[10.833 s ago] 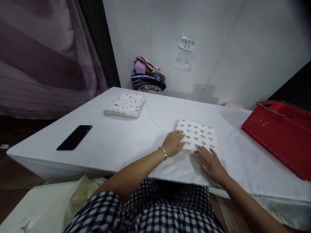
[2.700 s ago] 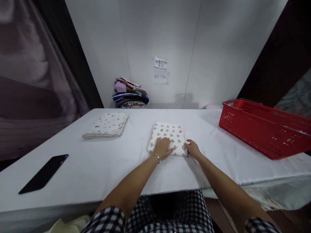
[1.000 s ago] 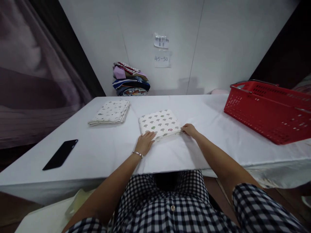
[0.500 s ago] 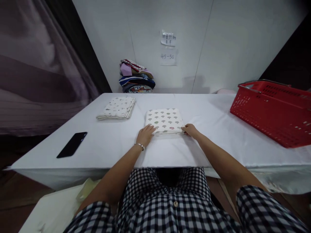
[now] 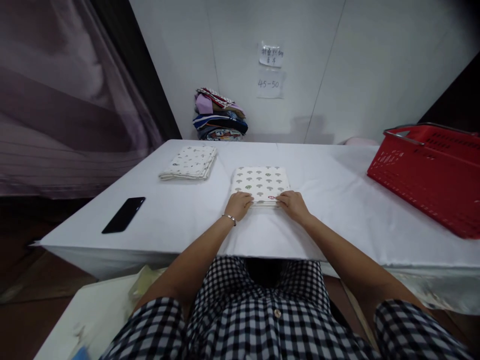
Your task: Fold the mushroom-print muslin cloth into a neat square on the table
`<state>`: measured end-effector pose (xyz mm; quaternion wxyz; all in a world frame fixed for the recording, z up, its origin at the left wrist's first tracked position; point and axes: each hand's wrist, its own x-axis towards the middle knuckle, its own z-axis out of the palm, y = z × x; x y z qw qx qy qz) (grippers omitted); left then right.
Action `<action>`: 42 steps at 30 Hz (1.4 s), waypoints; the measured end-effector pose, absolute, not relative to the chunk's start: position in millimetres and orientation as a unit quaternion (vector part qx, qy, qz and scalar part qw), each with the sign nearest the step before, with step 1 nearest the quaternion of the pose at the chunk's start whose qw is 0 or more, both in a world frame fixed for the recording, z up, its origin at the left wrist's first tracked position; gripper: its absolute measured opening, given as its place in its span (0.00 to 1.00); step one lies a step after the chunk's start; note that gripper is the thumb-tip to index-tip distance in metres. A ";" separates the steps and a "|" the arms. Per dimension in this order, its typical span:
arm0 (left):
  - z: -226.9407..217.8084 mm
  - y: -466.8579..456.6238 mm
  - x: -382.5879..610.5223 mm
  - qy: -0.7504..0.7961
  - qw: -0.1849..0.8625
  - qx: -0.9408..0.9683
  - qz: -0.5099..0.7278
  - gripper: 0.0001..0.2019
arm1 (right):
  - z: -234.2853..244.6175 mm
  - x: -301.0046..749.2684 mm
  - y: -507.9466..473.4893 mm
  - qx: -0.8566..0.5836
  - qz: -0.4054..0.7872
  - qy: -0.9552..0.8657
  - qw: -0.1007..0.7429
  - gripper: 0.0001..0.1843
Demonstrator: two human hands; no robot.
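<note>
A folded white cloth with a grey tree print (image 5: 260, 182) lies in the middle of the white table (image 5: 337, 210). My left hand (image 5: 239, 205), with a bracelet on the wrist, grips the cloth's near left corner with curled fingers. My right hand (image 5: 293, 205) grips the near right corner the same way. Both hands rest on the table at the cloth's near edge.
A second folded printed cloth (image 5: 189, 162) lies at the back left. A black phone (image 5: 123, 214) sits near the left edge. A red basket (image 5: 431, 172) stands on the right. A pile of coloured folded fabrics (image 5: 219, 116) is against the wall.
The cloth has been turned square to the table's edge. Both hands have closed in on its near corners, the right hand moving left onto the cloth.
</note>
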<state>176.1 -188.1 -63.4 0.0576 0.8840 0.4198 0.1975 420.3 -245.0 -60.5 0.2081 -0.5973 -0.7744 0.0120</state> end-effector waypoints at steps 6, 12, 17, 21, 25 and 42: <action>-70.0 -182.9 174.8 0.395 0.043 0.892 0.217 0.11 | -64.8 423.0 -241.6 -0.580 -0.028 -0.789 0.201 0.12; -79.0 -186.0 167.8 0.355 0.025 0.903 0.242 0.09 | -76.5 430.7 -248.7 -0.503 -0.078 -0.828 0.236 0.13; -77.7 -192.2 162.0 0.331 0.004 0.917 0.224 0.15 | -84.7 438.9 -250.3 -0.468 -0.078 -0.844 0.251 0.17; -73.3 -195.5 165.6 0.357 -0.018 0.910 0.211 0.18 | -89.8 443.8 -247.9 -0.447 -0.093 -0.850 0.265 0.21; -70.6 -195.4 168.5 0.372 -0.031 0.907 0.192 0.17 | -93.2 451.4 -247.1 -0.419 -0.091 -0.863 0.267 0.28; -71.0 -184.5 163.1 0.400 -0.069 0.900 0.157 0.18 | -87.8 443.4 -242.6 -0.496 -0.114 -0.844 0.171 0.22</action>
